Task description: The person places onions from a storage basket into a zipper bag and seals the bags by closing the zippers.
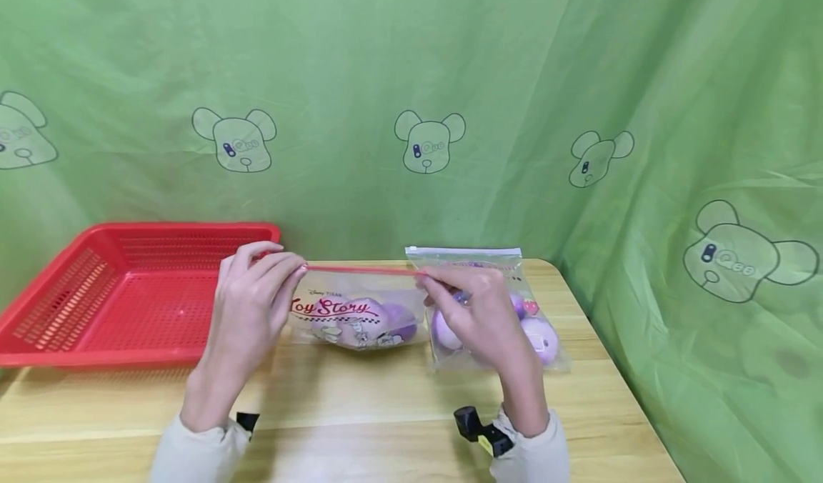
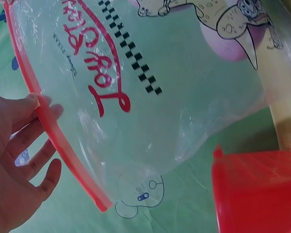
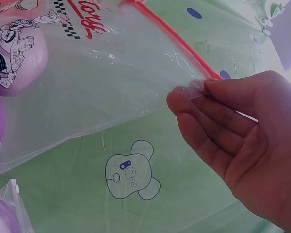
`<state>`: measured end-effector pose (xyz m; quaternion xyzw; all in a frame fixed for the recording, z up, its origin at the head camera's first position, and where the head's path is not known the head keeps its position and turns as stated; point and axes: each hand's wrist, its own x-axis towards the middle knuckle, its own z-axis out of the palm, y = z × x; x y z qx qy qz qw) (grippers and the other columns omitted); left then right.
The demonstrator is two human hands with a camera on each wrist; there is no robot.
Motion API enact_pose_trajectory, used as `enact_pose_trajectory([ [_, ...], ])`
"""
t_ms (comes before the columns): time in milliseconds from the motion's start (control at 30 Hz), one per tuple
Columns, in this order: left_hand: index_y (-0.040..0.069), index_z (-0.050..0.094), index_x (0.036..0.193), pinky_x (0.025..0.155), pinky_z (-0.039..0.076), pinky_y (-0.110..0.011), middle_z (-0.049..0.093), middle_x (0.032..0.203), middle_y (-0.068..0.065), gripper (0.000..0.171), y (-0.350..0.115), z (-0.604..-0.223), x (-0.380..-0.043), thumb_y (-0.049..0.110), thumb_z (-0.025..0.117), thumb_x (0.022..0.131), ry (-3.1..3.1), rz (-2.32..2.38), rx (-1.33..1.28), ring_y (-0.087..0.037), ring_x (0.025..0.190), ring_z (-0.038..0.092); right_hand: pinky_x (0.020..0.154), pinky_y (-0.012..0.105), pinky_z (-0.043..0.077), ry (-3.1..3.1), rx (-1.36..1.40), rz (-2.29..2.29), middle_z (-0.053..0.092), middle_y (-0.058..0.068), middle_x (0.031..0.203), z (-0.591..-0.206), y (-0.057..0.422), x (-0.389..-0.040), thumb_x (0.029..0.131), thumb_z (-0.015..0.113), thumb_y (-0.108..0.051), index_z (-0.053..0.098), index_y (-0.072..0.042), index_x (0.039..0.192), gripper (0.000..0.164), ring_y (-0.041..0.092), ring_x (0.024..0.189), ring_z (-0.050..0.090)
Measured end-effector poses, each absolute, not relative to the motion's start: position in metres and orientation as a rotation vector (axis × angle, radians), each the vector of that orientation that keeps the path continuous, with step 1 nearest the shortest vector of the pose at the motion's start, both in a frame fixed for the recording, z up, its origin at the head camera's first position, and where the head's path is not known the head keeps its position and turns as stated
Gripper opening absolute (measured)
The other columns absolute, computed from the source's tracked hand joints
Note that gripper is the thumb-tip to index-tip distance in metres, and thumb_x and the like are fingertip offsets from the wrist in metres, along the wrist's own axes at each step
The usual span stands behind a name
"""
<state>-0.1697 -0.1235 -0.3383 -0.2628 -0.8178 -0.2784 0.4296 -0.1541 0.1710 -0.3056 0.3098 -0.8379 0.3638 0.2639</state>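
A clear zip bag (image 1: 360, 315) with red Toy Story lettering and a red top strip hangs between my hands, its bottom at the table. Round purple things show through its lower part. My left hand (image 1: 252, 304) pinches the red strip (image 2: 63, 138) between thumb and forefinger, the other fingers loose. At the bag's other top corner my right hand (image 1: 476, 311) pinches the strip's end with thumb and fingertips. Behind the right hand lies a second clear zip bag (image 1: 463, 256) with a white zip, holding several purple balls (image 1: 541, 340). That hand hides part of it.
A red plastic basket (image 1: 180, 311) with perforated sides stands at the left of the wooden table (image 1: 360, 411). A green curtain (image 1: 347, 54) printed with bear heads hangs behind the table and along its right side.
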Motion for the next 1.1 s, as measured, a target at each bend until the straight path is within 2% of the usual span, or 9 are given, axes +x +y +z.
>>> enact_pose_trajectory([
  [367,0.002,0.076,0.101,0.086,0.039,-0.048,0.074,0.098,-0.012,0.012,-0.131,-0.338,-0.173,0.007,0.071,0.091,-2.046,-0.681,-0.629,-0.033,0.107,0.057,0.063,0.018,0.056,-2.239,0.813,1.005,0.076,0.003,0.082,-0.305,0.177,-0.158,0.089,0.072,-0.002,0.078,-0.004,0.103,0.015,0.009,0.065,0.070],
  [500,0.003,0.076,0.102,0.087,0.039,-0.049,0.074,0.098,-0.012,0.013,-0.134,-0.338,-0.173,0.007,0.071,0.091,-2.050,-0.678,-0.622,-0.033,0.106,0.057,0.063,0.020,0.057,-2.260,0.787,1.020,0.076,0.003,0.082,-0.304,0.178,-0.157,0.089,0.072,-0.003,0.078,-0.004,0.104,0.015,0.007,0.066,0.069],
  [767,0.002,0.076,0.104,0.085,0.038,-0.049,0.073,0.100,-0.013,0.015,-0.143,-0.339,-0.174,0.006,0.073,0.089,-2.058,-0.651,-0.596,-0.033,0.104,0.057,0.064,0.019,0.057,-2.267,0.765,1.024,0.076,0.006,0.088,-0.304,0.180,-0.156,0.090,0.071,-0.003,0.077,-0.003,0.104,0.015,0.014,0.067,0.071],
  [1100,0.001,0.076,0.104,0.083,0.039,-0.050,0.073,0.098,-0.015,0.016,-0.155,-0.339,-0.174,0.005,0.073,0.089,-2.060,-0.631,-0.530,-0.033,0.100,0.059,0.064,0.022,0.058,-2.258,0.734,1.003,0.076,0.004,0.085,-0.303,0.186,-0.157,0.089,0.071,0.000,0.078,-0.004,0.102,0.016,0.011,0.068,0.070],
])
